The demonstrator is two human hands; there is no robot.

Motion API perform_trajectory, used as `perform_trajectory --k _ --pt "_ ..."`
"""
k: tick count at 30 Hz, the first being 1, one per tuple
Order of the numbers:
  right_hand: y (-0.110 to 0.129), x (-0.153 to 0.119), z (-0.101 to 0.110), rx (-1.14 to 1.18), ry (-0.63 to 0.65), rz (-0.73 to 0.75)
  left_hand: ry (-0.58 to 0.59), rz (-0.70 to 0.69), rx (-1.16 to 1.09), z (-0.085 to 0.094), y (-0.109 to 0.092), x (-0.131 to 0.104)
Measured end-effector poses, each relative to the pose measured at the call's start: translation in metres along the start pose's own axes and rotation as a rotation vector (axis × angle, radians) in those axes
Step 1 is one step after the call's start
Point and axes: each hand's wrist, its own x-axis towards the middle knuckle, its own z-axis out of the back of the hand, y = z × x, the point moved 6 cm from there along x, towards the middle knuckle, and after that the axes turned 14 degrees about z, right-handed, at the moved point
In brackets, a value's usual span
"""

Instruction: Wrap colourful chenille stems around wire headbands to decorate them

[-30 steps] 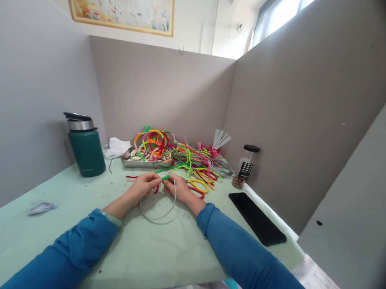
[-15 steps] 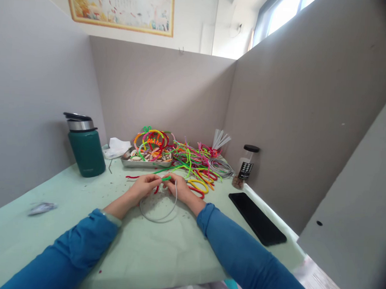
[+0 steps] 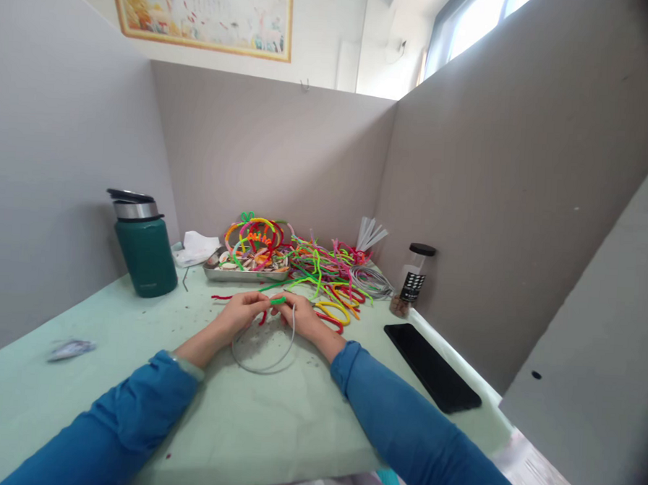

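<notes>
Both hands meet over the middle of the table. My left hand (image 3: 240, 314) is closed, its thumb and fingers pinching a green pipe cleaner (image 3: 278, 300). My right hand (image 3: 298, 315) pinches the same green piece from the other side. A thin grey wire hoop (image 3: 274, 371) hangs in a curve below the two hands, its ends running up into the fingers. A red pipe cleaner (image 3: 222, 297) sticks out beyond the left hand, and a short red end shows between the hands. How the green piece sits on the wire is partly hidden by fingers.
Behind the hands, a metal tray (image 3: 246, 275) holds finished-looking colourful hoops, beside a heap of pipe cleaners (image 3: 323, 260) and coiled grey wire (image 3: 370, 281). A green bottle (image 3: 146, 255) stands left. A jar (image 3: 410, 279) and black phone (image 3: 431, 367) are right. Partitions surround the table.
The grey wire hoop has shifted slightly to the left. The fingers have moved a little around the green pipe cleaner; the arms stay in place.
</notes>
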Motion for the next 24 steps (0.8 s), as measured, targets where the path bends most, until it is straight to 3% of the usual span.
perform_trajectory --k 8,24 --pt "0.0011 -0.0004 -0.0006 -0.011 0.025 0.0 -0.002 -0.094 0.016 0.0031 0.0024 0.0066" --pt "0.0037 0.0001 -0.0013 -0.005 0.049 -0.038 0.011 -0.116 0.052 0.0027 0.0017 0.0058"
